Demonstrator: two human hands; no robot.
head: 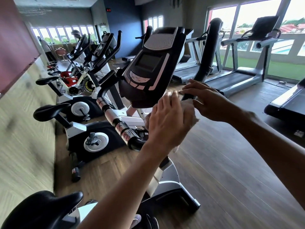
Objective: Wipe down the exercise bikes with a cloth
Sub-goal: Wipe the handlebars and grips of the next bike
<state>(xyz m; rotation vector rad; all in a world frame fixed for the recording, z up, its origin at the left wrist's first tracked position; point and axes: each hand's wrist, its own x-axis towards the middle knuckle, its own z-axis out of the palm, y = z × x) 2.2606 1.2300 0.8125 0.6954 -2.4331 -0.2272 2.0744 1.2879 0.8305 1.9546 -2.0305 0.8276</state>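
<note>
Fingers (171,103) of left hand (166,119) curled round white cloth (192,113), bunched just below near bike's console (148,66); right hand (206,100) nearer, fingers loosely extended onto black right handlebar (206,53), long axis rising far-right from cloth.

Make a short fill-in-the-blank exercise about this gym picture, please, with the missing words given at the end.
1. The left hand holds a white ____.
2. The right hand touches the bike's right ____, below the console.
3. By the windows stand grey ____.
4. The nearest saddle is ____ in colour.

Missing words: cloth; handlebar; treadmills; black
</note>
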